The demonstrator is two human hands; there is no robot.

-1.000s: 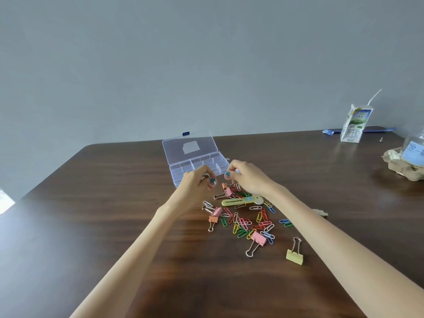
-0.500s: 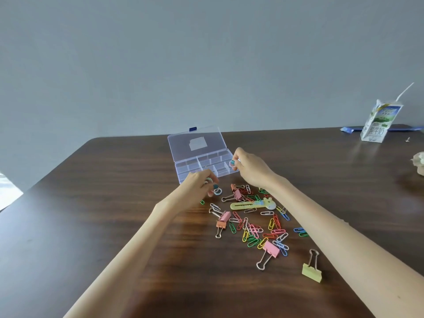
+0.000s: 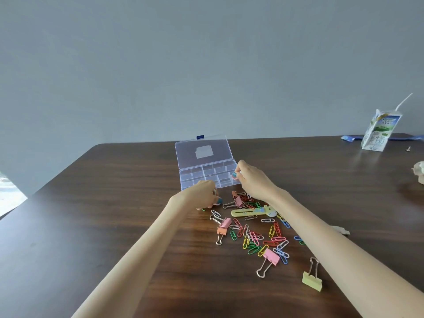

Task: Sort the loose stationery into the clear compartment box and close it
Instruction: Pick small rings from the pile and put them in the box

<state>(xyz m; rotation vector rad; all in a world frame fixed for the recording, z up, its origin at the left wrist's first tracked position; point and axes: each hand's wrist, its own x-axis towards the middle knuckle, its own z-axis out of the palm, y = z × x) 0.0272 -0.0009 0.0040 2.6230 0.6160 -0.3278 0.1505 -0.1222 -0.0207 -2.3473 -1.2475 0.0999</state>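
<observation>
The clear compartment box (image 3: 207,174) lies open on the dark table, its lid (image 3: 202,152) laid back towards the wall. My right hand (image 3: 251,181) is at the box's right end, pinching a small pale paper clip (image 3: 236,176) over the rim. My left hand (image 3: 203,198) is curled just in front of the box, holding a small whitish clip. Several coloured paper clips (image 3: 259,237) lie scattered in front of the hands, with a yellow-green giraffe-shaped clip (image 3: 250,212) and pink (image 3: 271,257), orange (image 3: 222,229) and yellow (image 3: 312,281) binder clips.
A milk carton (image 3: 380,133) with a straw stands at the back right, with a blue wrapper (image 3: 347,138) beside it. Crumpled paper (image 3: 418,174) sits at the right edge. A small beige scrap (image 3: 341,230) lies beyond my right forearm. The table's left edge runs diagonally.
My right hand has moved from the pile up to the box's right end with the clip. My left hand stayed in front of the box. The view has shifted slightly.
</observation>
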